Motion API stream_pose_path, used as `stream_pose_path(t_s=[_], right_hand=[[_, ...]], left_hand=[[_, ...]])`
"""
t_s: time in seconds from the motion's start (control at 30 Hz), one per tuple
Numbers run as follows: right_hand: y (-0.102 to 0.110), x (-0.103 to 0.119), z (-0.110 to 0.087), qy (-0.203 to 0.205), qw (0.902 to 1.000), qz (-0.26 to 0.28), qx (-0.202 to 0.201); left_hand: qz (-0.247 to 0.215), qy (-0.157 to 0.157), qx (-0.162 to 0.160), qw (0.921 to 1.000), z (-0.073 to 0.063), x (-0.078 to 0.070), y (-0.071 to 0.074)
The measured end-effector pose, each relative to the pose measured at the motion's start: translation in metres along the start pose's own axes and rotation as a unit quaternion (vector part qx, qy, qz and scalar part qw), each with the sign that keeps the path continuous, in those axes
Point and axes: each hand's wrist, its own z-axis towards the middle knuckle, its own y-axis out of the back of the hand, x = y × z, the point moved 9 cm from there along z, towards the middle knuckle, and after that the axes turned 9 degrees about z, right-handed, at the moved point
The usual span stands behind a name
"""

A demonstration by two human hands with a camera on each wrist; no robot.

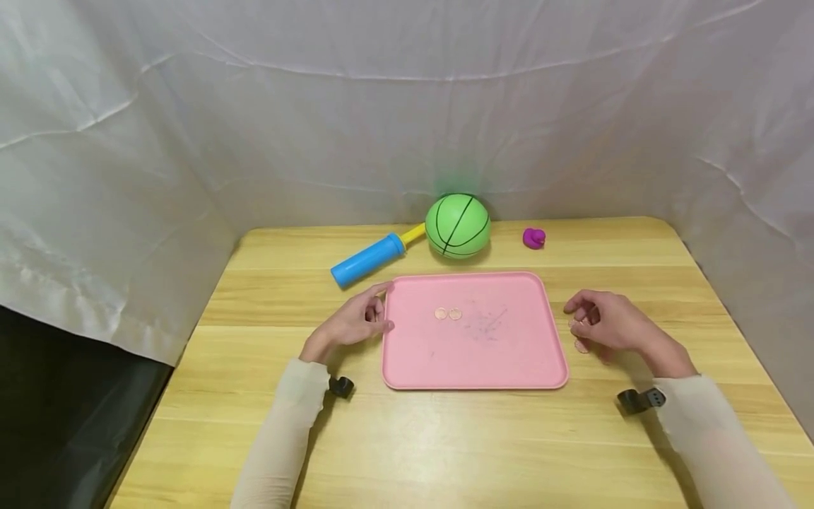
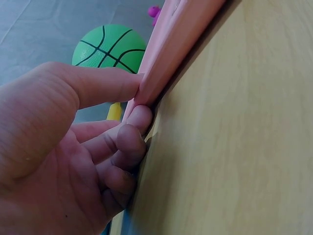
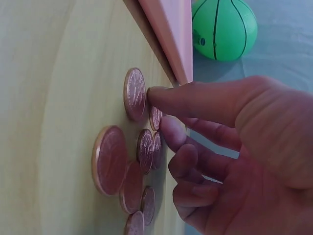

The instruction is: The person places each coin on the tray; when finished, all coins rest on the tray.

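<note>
My left hand is at the left side of a pink tray. In the left wrist view, the thumb and forefinger hold the tray's rim, and the other fingers curl beside it. Two copper coins lie side by side on the tray, the left coin close to the right coin. To the right of the tray, my right hand reaches down to several copper coins on the wooden table. Its thumb and forefinger pinch one coin by the edges, partly hidden by the fingertips.
Behind the tray sits a green ball with black lines. A blue pump with a yellow end lies against it. A purple toy duck stands at the back right. Pale cloth hangs around the table.
</note>
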Motion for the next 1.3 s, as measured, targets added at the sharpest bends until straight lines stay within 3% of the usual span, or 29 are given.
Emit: stream_pose_path(t_s=[0.3, 0.67, 1.0, 1.3], right_hand=[[-0.006, 0.006, 0.003, 0.018, 0.9998, 0.002, 0.007], [0.003, 0.002, 0.004, -0.017, 0.9996, -0.022, 0.004], [-0.007, -0.002, 0.005, -0.04, 0.9967, 0.045, 0.054], [-0.01, -0.001, 0.007, -0.045, 0.997, 0.038, 0.05]], left_hand=[[0.005, 0.006, 0.004, 1.0, 0.0, 0.001, -0.001], [0.001, -0.006, 0.001, 1.0, 0.0, -0.001, 0.0], [0.002, -0.004, 0.003, 1.0, 0.0, 0.0, -0.001], [-0.002, 0.006, 0.003, 1.0, 0.001, 0.002, -0.001]])
